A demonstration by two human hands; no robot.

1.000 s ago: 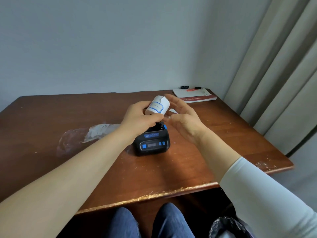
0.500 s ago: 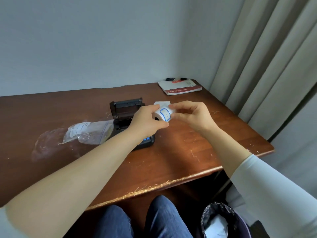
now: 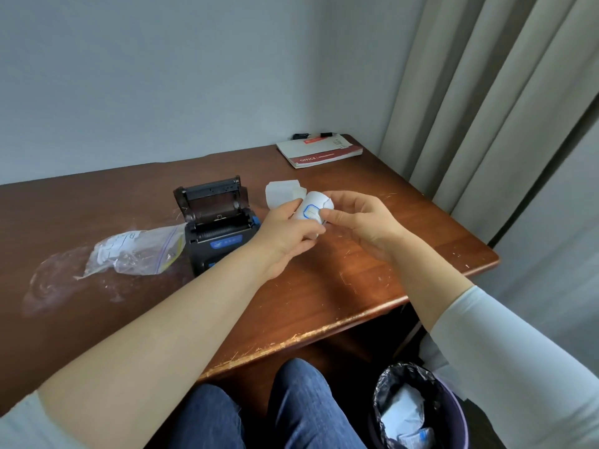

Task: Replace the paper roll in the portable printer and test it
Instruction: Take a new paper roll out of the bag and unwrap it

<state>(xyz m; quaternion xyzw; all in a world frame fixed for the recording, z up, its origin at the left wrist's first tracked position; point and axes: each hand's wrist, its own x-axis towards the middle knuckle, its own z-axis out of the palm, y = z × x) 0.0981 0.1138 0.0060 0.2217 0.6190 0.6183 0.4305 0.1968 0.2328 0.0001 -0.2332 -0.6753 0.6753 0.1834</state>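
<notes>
Both hands grip paper roll (image 3: 311, 211) above table (image 3: 405, 254), left hand (image 3: 285, 236) cradling, right hand (image 3: 359, 222) pinching its end, at 3 o'clock of open printer (image 3: 217, 222); risk: loose leading edge unspools, judged from tab.

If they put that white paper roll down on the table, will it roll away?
Probably, if laid on its side: the paper roll is round, and the table looks smooth and hard. Stood on a flat end, it would likely stay. It looks light, since the left hand and right hand hold it up with just their fingers. Its loose outer paper might unwind.
</notes>
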